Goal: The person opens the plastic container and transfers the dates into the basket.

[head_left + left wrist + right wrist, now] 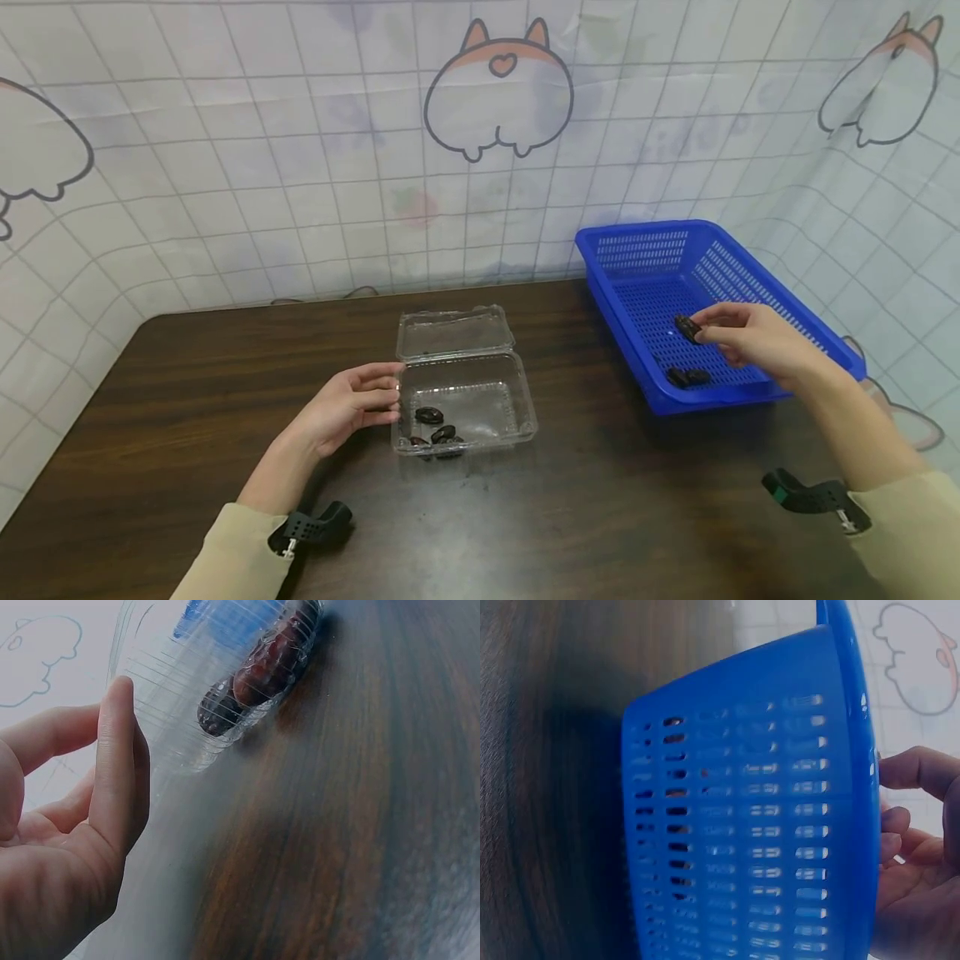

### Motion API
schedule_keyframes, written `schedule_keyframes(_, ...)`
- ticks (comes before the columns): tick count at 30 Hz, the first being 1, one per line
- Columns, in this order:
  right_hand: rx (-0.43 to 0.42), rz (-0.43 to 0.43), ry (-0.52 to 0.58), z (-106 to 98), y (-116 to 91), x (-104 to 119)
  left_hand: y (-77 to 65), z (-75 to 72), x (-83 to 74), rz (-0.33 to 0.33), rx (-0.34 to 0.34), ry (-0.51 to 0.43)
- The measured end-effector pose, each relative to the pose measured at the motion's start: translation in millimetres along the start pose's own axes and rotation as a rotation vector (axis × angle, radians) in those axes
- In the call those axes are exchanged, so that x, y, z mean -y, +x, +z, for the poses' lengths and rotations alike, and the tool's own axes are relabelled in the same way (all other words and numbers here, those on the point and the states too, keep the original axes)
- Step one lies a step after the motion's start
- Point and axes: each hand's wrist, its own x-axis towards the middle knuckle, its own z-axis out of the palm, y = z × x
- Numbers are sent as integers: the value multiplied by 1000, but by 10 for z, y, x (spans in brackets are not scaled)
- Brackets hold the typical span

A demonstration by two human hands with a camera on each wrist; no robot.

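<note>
My right hand pinches a dark, wrinkled date between thumb and fingertips, over the inside of a blue plastic basket. Two more dates lie on the basket floor near its front. In the right wrist view the basket wall hides the pinched date. My left hand is at the left side of a clear hinged plastic box, fingertips touching its wall. Several dates lie in the box's front left; the left wrist view shows reddish-brown ones through the plastic.
The box's lid is folded back toward the wall. Both containers stand on a dark wooden table, the basket at its back right. A patterned wall covering rises behind and on both sides. Each wrist wears a black camera mount.
</note>
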Motion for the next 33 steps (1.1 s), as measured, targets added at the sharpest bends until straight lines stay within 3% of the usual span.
schedule_keyframes(14,-4,8,-87,20,35,-116,-5,-13,11,-3,1,0)
schedule_keyframes(33,26,12,-93,33,38,-125,-4,5,-4,-11,-18,8)
